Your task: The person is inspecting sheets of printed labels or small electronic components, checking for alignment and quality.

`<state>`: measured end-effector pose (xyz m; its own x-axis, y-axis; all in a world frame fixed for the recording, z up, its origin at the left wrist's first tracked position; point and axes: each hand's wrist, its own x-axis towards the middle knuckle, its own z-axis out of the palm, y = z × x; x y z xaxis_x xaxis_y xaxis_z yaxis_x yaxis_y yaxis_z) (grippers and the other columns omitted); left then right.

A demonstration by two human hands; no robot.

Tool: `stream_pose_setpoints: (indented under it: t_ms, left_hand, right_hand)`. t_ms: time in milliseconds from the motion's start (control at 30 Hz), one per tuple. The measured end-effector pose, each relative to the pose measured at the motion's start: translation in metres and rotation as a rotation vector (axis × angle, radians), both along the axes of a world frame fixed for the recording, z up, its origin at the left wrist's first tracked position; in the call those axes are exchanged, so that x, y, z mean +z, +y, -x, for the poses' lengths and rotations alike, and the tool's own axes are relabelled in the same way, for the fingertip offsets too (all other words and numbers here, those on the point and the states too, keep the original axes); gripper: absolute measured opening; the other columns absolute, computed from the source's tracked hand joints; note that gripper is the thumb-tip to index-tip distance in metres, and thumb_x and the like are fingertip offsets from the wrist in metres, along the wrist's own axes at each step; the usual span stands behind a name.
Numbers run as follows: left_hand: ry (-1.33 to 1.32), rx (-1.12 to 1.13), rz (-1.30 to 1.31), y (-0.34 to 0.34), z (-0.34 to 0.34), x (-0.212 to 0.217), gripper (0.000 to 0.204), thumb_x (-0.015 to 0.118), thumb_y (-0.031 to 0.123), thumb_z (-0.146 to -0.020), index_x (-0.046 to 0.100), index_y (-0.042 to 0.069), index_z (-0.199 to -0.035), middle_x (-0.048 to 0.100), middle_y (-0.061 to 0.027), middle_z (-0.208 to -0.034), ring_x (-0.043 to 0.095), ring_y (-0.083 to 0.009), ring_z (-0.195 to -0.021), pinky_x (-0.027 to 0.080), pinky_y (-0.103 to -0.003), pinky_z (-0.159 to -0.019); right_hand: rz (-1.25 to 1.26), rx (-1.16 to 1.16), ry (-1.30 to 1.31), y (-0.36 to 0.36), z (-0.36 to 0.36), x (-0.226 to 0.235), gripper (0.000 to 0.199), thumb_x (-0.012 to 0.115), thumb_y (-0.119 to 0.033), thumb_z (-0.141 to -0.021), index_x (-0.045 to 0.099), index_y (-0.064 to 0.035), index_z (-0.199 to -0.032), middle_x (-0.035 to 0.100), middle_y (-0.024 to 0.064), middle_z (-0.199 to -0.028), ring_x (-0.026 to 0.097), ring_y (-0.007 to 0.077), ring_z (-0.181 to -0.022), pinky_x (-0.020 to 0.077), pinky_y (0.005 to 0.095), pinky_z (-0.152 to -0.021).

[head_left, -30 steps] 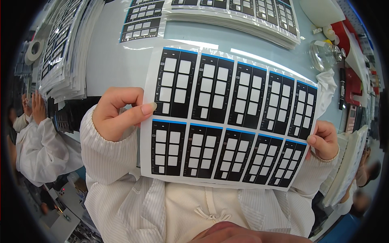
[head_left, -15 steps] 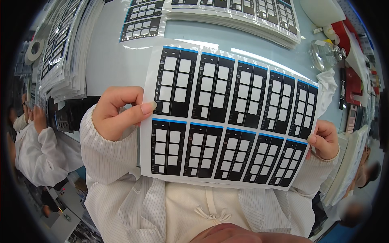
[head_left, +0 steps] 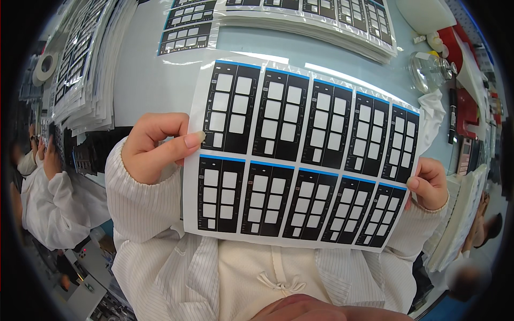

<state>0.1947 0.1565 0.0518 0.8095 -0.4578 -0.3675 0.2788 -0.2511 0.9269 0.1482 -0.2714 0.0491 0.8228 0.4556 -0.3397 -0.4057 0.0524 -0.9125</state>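
A large sheet of printed labels (head_left: pixel 300 163) is held up in front of me, tilted, with two rows of black panels that have white windows and blue top edges. My left hand (head_left: pixel 158 147) pinches its left edge, thumb on the face and fingers behind. On the opposite edge, my right hand (head_left: pixel 428 184) grips the sheet between thumb and fingers, lower down. Beyond it lies a thick stack of similar label sheets (head_left: pixel 305 32). Another printed sheet (head_left: pixel 187 29) rests left of that stack.
Tall piles of sheets (head_left: pixel 93 64) stand at the left, beside a roll of tape (head_left: pixel 46 67). At right are a glass jar (head_left: pixel 428 72), crumpled white tissue (head_left: pixel 432 112), a black pen (head_left: pixel 453 115) and a red object (head_left: pixel 467 107). A co-worker in white (head_left: pixel 59 203) sits at far left.
The sheet's left side has shifted very slightly left with my left hand; both hands keep their hold. At far left, the co-worker's hand has moved a little.
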Motion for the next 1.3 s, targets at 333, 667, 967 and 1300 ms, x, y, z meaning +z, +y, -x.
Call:
stream_pose_setpoints:
  t_ms: [333, 667, 967, 1300]
  left_hand:
    - [0.074, 0.021, 0.054, -0.0014, -0.0010, -0.0037, 0.027, 0.052, 0.018, -0.085, 0.051, 0.002, -0.062, 0.051, -0.0010, -0.056, 0.041, -0.0063, -0.051, 0.033, -0.022, -0.050]
    - [0.133, 0.071, 0.109, -0.0032, 0.0010, -0.0018, 0.028, 0.051, 0.020, -0.086, 0.052, 0.002, -0.065, 0.049, -0.0009, -0.058, 0.039, -0.0063, -0.052, 0.031, -0.021, -0.051]
    - [0.174, 0.062, 0.097, -0.0046, -0.0014, 0.0000, 0.027, 0.051, 0.021, -0.087, 0.053, 0.003, -0.067, 0.049, 0.0011, -0.058, 0.038, -0.0056, -0.054, 0.031, -0.020, -0.053]
    - [0.170, 0.072, 0.122, -0.0057, -0.0028, -0.0012, 0.027, 0.052, 0.023, -0.086, 0.052, 0.004, -0.067, 0.050, 0.0009, -0.060, 0.040, -0.0053, -0.055, 0.033, -0.020, -0.054]
  right_hand:
    - [0.008, -0.029, 0.000, 0.0001, 0.0007, -0.0017, 0.020, 0.056, -0.013, -0.083, 0.051, 0.0022, -0.071, 0.060, 0.0133, -0.063, 0.054, 0.0122, -0.040, 0.0407, 0.0198, -0.036]
    - [0.022, -0.017, 0.013, 0.0001, -0.0002, -0.0025, 0.020, 0.056, -0.013, -0.083, 0.051, 0.0024, -0.071, 0.060, 0.0134, -0.062, 0.054, 0.0127, -0.040, 0.0408, 0.0201, -0.036]
    - [0.059, -0.057, 0.031, -0.0016, 0.0009, -0.0023, 0.020, 0.057, -0.013, -0.082, 0.051, 0.0023, -0.071, 0.059, 0.0122, -0.061, 0.054, 0.0125, -0.039, 0.0404, 0.0201, -0.035]
    - [0.073, -0.143, 0.006, 0.0036, 0.0000, -0.0027, 0.023, 0.056, -0.018, -0.082, 0.052, 0.0029, -0.074, 0.061, 0.0128, -0.075, 0.050, 0.0088, -0.044, 0.0374, 0.0182, -0.040]
